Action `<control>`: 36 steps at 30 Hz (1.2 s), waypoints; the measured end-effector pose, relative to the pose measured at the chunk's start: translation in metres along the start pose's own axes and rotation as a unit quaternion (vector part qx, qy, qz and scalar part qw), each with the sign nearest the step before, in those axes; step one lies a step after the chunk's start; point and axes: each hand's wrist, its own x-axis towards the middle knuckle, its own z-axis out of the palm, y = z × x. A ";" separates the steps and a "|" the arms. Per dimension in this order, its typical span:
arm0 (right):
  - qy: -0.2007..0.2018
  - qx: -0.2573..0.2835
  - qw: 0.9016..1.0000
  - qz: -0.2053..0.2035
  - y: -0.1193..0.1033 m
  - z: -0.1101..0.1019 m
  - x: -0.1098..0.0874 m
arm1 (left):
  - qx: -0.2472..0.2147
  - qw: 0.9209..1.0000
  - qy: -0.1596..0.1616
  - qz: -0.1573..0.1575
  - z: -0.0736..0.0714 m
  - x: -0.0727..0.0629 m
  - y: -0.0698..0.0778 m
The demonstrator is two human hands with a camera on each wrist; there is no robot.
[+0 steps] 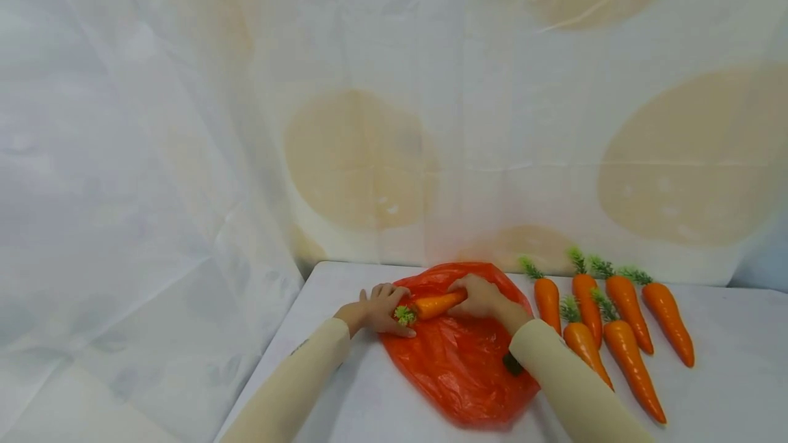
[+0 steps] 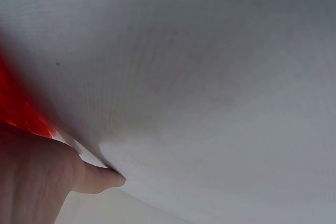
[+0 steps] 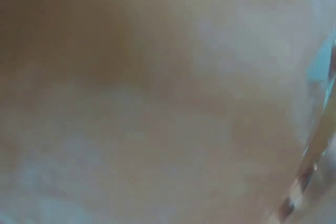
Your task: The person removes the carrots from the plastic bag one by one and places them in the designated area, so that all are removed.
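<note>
In the head view, an orange carrot with a frilly green top lies across a red plastic bag. My right hand grips the carrot by its narrow end, the leafy end pointing left. At the bag's left edge is my left hand, thumb and fingers spread apart around the leafy top. The left wrist view shows part of that hand beside a strip of red bag. The right wrist view is blurred and shows neither the carrot nor the fingers.
Several more carrots with green tops, among them an outer one, lie to the right of the bag on the white table. Behind the table hangs a pale sheet with tan round patches. Another white sheet hangs at the left.
</note>
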 end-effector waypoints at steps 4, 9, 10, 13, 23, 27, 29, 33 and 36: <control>0.011 -0.050 0.998 -0.026 -0.008 0.007 -0.002 | 0.009 1.000 -0.004 -0.005 0.001 0.001 0.000; 0.004 -0.030 0.998 -0.048 -0.024 0.010 -0.007 | 0.015 1.000 -0.006 0.000 0.001 0.000 0.002; -0.003 -0.017 0.999 -0.047 -0.026 0.010 -0.008 | 0.017 1.000 -0.005 0.002 0.001 0.000 0.002; -0.027 0.022 0.999 -0.038 -0.033 0.008 -0.010 | 0.022 1.000 0.002 0.010 0.001 0.000 0.003; -0.082 0.065 0.994 -0.002 -0.033 0.010 -0.020 | 0.022 1.000 0.006 0.002 0.006 0.002 0.004; -0.076 0.078 0.994 -0.004 -0.033 0.010 -0.022 | 0.020 1.000 0.004 -0.008 0.007 0.002 0.002; -0.066 0.090 0.994 -0.009 -0.034 0.010 -0.022 | 0.009 1.000 0.004 -0.027 0.005 0.001 0.002; -0.028 0.109 0.993 -0.021 -0.040 0.009 -0.024 | -0.013 0.999 -0.001 -0.049 0.001 0.000 0.003; -0.005 0.128 0.991 -0.034 -0.051 0.006 -0.027 | -0.008 0.999 -0.013 -0.046 0.000 0.000 0.002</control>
